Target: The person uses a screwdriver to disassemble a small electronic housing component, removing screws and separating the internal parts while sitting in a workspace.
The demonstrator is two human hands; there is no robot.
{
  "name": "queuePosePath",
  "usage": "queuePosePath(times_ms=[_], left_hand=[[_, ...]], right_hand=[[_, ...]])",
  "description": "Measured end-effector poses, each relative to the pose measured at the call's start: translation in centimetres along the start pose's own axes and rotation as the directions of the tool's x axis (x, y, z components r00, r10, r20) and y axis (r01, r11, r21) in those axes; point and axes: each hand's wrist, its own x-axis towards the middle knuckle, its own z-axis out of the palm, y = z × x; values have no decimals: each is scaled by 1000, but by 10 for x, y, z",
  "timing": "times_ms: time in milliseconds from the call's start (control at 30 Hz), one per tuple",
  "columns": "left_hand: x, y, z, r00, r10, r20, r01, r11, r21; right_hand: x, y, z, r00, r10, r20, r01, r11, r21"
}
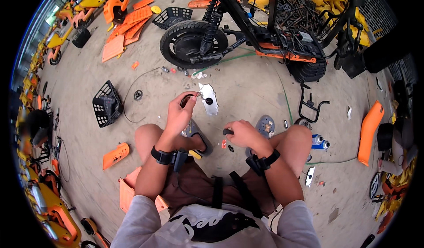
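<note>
My left hand (183,109), raised in front of me at the centre, is closed on a small dark curved part (187,98) with thin metal at its end. Just beyond it a white irregular plate (209,108) lies on the floor, and a small round black piece (209,101) appears over it; whether this joins the held part I cannot tell. My right hand (242,133) grips a black handle (228,132), probably of a thin tool pointing left, its tip too small to make out. Small red (224,144) and black bits (230,148) lie on the floor below that hand.
A stripped scooter frame (260,40) stands ahead. Black baskets (107,104), orange panels (370,133) and blue spray cans (319,142) lie around my sandalled feet. Yellow scooters and parts (53,204) line both sides. A green cord (287,102) crosses the floor.
</note>
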Motion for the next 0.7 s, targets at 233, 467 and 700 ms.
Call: queuePosePath(times_ms=[233, 467, 700], left_hand=[[-2, -5, -4, 996, 89, 24, -91, 983, 159], [-2, -8, -7, 994, 88, 66, -102, 962, 253], [1, -9, -8, 994, 109, 10, -109, 978, 176]], right_hand=[[-28, -19, -40, 983, -178, 50, 143, 901, 410], [-7, 7, -20, 915, 61, -399, -103, 991, -85], [-28, -34, -23, 974, -130, 186, 88, 972, 219]])
